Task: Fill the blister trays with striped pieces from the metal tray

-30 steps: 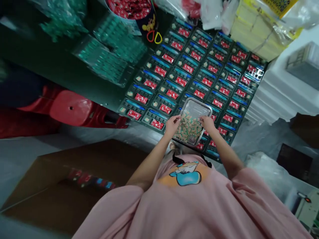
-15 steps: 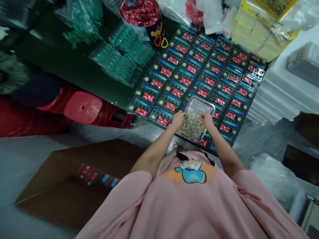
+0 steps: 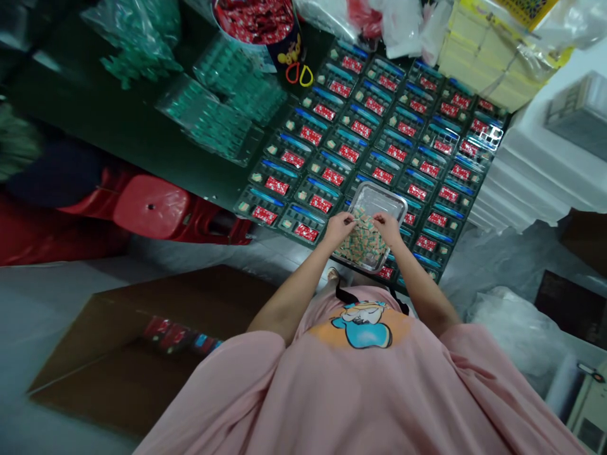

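A clear plastic tub [image 3: 382, 198] rests over the near edge of the rows of packs, with a heap of small tan and green pieces [image 3: 362, 246] in its near part. Above the left side of the heap is my left hand [image 3: 339, 229], thumb and fingertips pinched together. My right hand [image 3: 387, 227] is at the heap's right side, its fingers also closed in a pinch. Whatever the fingertips hold is too small to make out. Dark trays [image 3: 349, 153] with blue pens and red packets lie in slanting rows around the tub.
Green moulded packs [image 3: 213, 120], a bucket of red packets [image 3: 256, 22] and a bag of green pieces [image 3: 142, 38] occupy the table's far left. A red stool [image 3: 152, 207] and cardboard box [image 3: 104, 335] stand left; white foam stacks [image 3: 526, 164] stand right.
My right hand has moved slightly left, closer to my left hand over the heap. The view has shifted a little, so the table's left part appears farther left and higher.
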